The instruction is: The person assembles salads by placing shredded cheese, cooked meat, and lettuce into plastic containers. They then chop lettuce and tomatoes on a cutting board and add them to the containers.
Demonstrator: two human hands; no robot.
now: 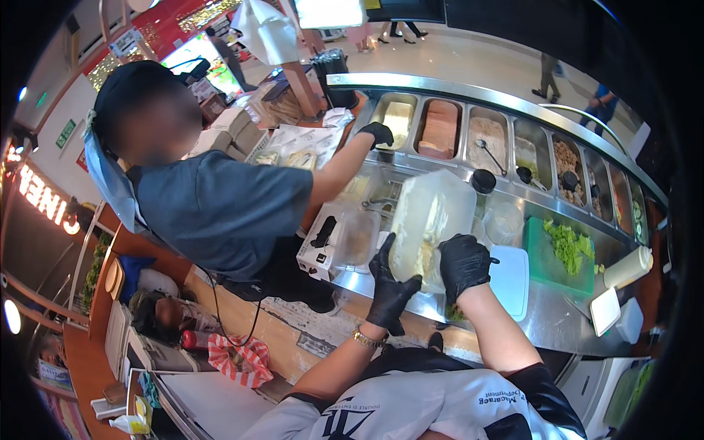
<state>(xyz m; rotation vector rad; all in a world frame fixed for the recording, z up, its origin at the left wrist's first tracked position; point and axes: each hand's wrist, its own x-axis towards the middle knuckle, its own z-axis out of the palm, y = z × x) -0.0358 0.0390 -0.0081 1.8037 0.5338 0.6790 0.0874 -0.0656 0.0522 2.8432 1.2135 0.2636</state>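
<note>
Your black-gloved left hand (393,286) grasps the near left side of a tilted translucent container (441,202), located above the steel desk (548,317), short of the food pans (464,132). Your gloved right hand (465,265) is curled at its near right side; I cannot tell whether it grips. Right of it lies a white rectangular lid (510,282), beside a green tray (539,270) bearing lettuce (567,248).

Both forearms (506,334) reach forward; the gloved left grip (394,287) parts thumb (412,284) from fingers (383,253); the right grip (466,264) curls.
</note>
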